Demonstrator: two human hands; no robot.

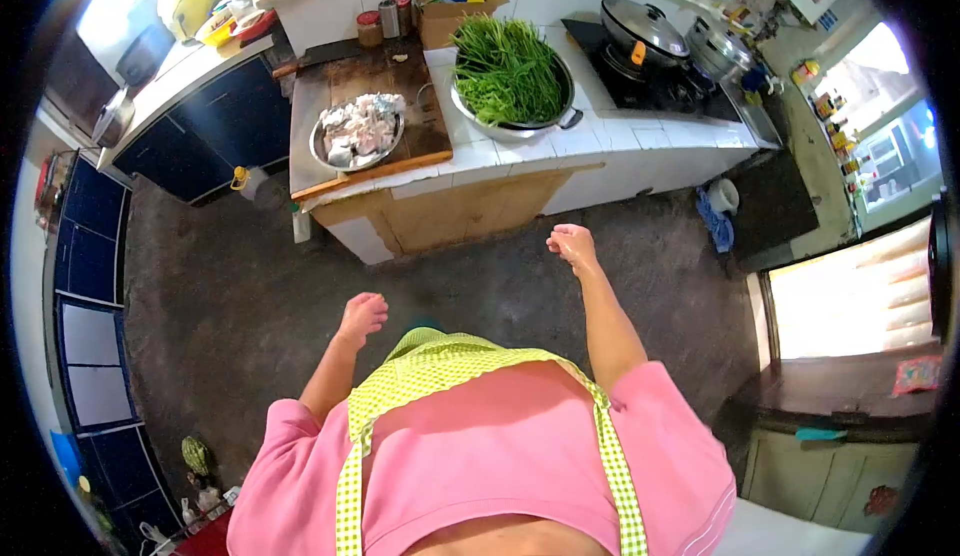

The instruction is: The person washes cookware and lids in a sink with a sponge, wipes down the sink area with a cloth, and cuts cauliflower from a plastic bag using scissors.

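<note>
My left hand [363, 318] hangs above the dark floor, its fingers curled closed with nothing visible in them. Further forward and to the right, my right hand [573, 248] is also curled closed in front of the counter, with no object showing. Neither touches anything. Beyond them on the counter stands a metal bowl [350, 166] heaped with pale chunks that look like cut fish or meat [362, 128]. To its right, long green leafy vegetables [510, 71] fill a large pan [515, 134] with a black handle.
A wooden board [425, 121] lies under the bowl, its edge at the counter's front. Right of the greens, a lidded wok [645, 31] sits on the stove [650, 84] beside a metal pot [718, 51]. Behind are jars [370, 28] and a cardboard box [450, 21]. Blue cabinets [215, 126] line the left.
</note>
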